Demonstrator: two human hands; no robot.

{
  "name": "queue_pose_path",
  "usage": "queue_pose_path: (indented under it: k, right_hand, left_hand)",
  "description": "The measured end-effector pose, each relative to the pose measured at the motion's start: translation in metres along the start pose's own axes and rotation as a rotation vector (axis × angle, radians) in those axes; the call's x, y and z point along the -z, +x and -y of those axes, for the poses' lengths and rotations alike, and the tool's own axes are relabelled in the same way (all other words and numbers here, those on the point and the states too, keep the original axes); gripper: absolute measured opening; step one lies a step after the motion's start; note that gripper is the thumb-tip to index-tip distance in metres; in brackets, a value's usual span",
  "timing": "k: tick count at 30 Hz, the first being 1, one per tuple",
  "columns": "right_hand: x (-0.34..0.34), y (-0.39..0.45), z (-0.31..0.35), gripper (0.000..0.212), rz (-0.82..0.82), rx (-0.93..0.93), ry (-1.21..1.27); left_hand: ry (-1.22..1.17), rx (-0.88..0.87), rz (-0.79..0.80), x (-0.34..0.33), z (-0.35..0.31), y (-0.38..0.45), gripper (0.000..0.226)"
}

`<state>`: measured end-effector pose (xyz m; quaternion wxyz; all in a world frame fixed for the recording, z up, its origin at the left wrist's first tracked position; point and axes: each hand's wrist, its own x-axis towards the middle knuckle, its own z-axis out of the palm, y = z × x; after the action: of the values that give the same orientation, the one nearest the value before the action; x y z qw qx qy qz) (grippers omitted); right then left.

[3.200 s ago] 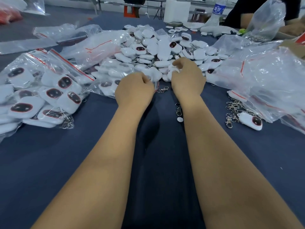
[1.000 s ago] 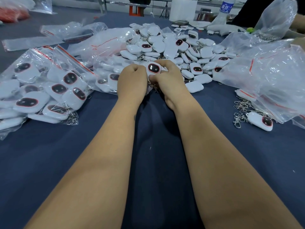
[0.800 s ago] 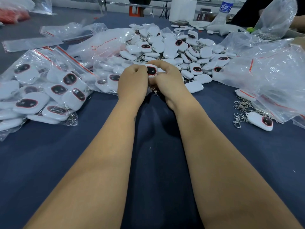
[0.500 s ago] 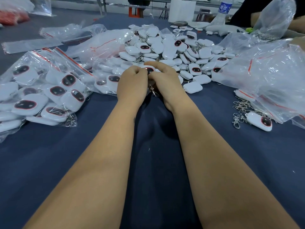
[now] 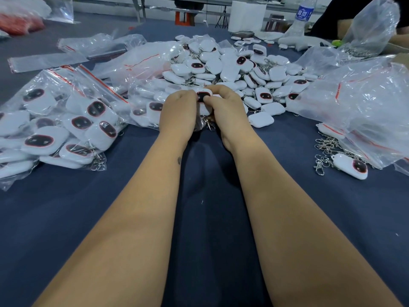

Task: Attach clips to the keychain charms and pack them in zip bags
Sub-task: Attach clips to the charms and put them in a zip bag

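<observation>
My left hand point(image 5: 178, 111) and my right hand point(image 5: 228, 109) meet over the blue cloth and together grip one white charm point(image 5: 203, 96) with a dark, red-rimmed face. A metal clip point(image 5: 209, 124) hangs below it between my wrists. Just behind my hands lies a big heap of loose white charms point(image 5: 232, 67). Several packed zip bags of charms point(image 5: 66, 127) lie to the left. A loose charm point(image 5: 350, 166) and a small pile of metal clips point(image 5: 324, 149) sit at the right.
Large clear plastic bags point(image 5: 358, 103) crowd the right side, and empty zip bags point(image 5: 141, 60) lie at the back left. A water bottle point(image 5: 303, 16) and another person's arm point(image 5: 345, 26) are at the far right. The blue table cloth point(image 5: 77, 207) spreads beneath my forearms.
Earlier my hands were apart at the heap's edge. They have since come together on one charm, turning it slightly so the dark face shows again, with the clip dangling below.
</observation>
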<state>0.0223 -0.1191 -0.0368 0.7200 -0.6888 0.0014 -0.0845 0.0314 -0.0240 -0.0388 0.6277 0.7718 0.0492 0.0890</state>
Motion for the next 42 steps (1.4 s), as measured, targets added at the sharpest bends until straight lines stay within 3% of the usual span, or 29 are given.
queue_pose_path:
  k: [5,15,21,32,37,42]
  right_hand:
    - [0.002,0.0,0.0,0.029,0.01,-0.002,-0.081]
    - [-0.001,0.003,-0.001,0.027,-0.018,-0.005,-0.086]
    - [0.001,0.003,-0.001,0.025,0.004,0.005,0.024]
    - [-0.001,-0.001,0.001,0.014,0.003,0.006,0.013]
    - [-0.002,-0.003,0.008,0.014,-0.167,0.07,0.182]
    - [0.009,-0.001,0.013,0.018,-0.335,0.041,0.342]
  left_hand:
    - [-0.131,-0.009,0.025,0.001,0.003,-0.004,0.01]
    - [-0.163,0.054,-0.025,0.003,-0.003,-0.002,0.016]
    - [-0.138,-0.04,0.04,0.004,0.0,-0.007,0.012]
    - [-0.156,-0.061,0.031,0.003,0.001,-0.008,0.017]
    - [-0.181,-0.018,-0.08,0.001,-0.001,-0.006,0.019]
    - [0.091,-0.162,-0.12,0.003,0.002,-0.007,0.024]
